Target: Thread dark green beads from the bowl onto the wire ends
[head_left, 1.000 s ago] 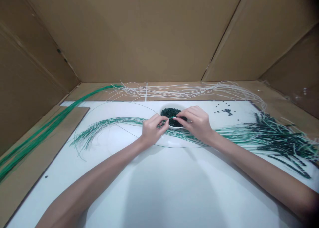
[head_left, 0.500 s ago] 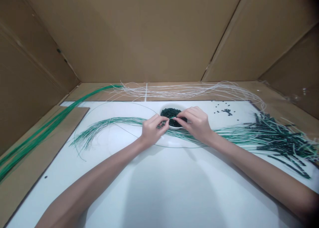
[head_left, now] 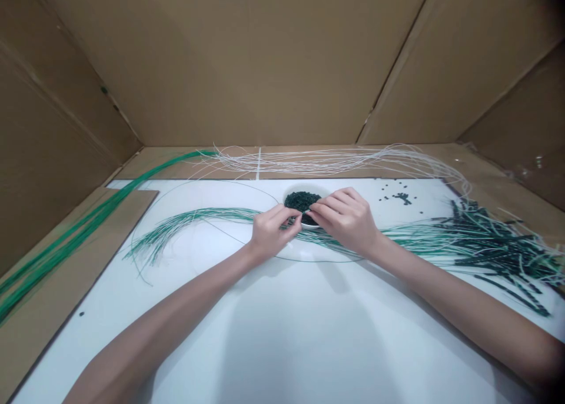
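Head view: my forearms (head_left: pixel 188 298) angled inward, left hand (head_left: pixel 270 230) and right hand (head_left: pixel 350 218) pinching blurred thin strand (head_left: pixel 305 212) over bowl (head_left: pixel 309 188) with fingertips

Two bare forearms are extended forward from the lower corners, angled inward. The left hand (head_left: pixel 270 232) and right hand (head_left: pixel 351 218) are brought nearly together, palms turned inward, thumbs pressed toward forefingers in pinches. The right hand's remaining fingers (head_left: pixel 348 196) are curled, and both wrists are raised.
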{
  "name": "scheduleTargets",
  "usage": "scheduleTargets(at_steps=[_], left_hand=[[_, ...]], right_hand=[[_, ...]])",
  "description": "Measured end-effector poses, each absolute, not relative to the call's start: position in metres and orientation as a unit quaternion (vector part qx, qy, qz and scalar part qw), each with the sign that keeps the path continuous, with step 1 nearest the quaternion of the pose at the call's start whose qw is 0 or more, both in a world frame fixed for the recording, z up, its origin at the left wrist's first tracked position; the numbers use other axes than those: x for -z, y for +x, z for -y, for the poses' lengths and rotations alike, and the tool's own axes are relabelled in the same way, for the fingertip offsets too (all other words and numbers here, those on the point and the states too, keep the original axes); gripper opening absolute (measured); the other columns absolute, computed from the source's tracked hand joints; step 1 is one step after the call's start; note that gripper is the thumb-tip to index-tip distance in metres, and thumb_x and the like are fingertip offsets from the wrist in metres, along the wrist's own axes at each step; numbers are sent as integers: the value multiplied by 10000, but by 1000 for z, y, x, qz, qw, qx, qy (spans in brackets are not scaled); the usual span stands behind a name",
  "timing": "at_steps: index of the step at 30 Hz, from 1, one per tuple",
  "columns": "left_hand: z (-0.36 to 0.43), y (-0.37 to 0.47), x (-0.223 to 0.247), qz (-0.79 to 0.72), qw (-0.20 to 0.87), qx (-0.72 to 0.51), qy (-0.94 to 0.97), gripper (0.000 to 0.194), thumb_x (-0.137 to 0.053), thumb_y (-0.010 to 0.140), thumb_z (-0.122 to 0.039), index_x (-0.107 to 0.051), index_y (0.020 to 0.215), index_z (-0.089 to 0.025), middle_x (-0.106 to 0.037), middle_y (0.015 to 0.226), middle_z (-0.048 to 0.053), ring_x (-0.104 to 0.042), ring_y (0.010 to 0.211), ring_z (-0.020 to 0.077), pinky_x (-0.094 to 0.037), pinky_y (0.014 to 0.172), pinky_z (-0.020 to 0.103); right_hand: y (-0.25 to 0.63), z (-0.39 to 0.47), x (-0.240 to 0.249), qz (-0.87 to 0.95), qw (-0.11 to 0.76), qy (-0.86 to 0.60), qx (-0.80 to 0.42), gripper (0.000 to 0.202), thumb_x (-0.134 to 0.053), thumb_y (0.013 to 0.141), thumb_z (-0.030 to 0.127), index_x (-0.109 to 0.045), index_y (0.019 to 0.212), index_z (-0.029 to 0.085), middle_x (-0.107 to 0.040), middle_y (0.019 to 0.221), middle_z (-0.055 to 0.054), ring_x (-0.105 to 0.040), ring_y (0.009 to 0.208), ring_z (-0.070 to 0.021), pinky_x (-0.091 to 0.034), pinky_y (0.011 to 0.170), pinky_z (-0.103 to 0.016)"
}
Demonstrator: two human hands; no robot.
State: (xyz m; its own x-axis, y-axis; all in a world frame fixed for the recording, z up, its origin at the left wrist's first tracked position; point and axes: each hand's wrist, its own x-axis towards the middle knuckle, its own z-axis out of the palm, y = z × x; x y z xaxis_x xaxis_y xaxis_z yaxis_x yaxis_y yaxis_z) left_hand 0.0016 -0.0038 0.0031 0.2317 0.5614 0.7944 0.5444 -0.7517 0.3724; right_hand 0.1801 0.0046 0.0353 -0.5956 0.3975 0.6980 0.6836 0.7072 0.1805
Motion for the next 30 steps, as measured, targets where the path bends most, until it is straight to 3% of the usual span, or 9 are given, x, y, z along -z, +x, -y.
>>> scheduleTargets(at_steps=[6,11,30], left_hand=[[3,1,-3,-358,24,-513,780,67,-546,768,-180,-609,772,-156,-545,590,-11,-476,521,62,-383,515,170],[3,1,-2,-362,23,-516,776,91,-532,782,-193,-614,772,-154,-549,598,-12,-482,526,57,-387,534,160],[3,2,-3,-361,24,-531,767,59,-561,771,-172,-616,779,-153,-561,607,-16,-476,516,45,-380,515,144]], right_hand=[[180,-9,-35,855,385,-338,82,122,-574,786,265,-601,709,174,-661,650,-9,-560,600,-122,-385,646,-280],[184,-16,-33,863,385,-327,11,109,-590,774,265,-631,710,187,-673,655,-4,-579,620,-127,-389,682,-297],[188,-21,-35,852,390,-329,-122,151,-566,783,293,-678,740,201,-692,709,-27,-607,670,-150,-451,683,-303]])
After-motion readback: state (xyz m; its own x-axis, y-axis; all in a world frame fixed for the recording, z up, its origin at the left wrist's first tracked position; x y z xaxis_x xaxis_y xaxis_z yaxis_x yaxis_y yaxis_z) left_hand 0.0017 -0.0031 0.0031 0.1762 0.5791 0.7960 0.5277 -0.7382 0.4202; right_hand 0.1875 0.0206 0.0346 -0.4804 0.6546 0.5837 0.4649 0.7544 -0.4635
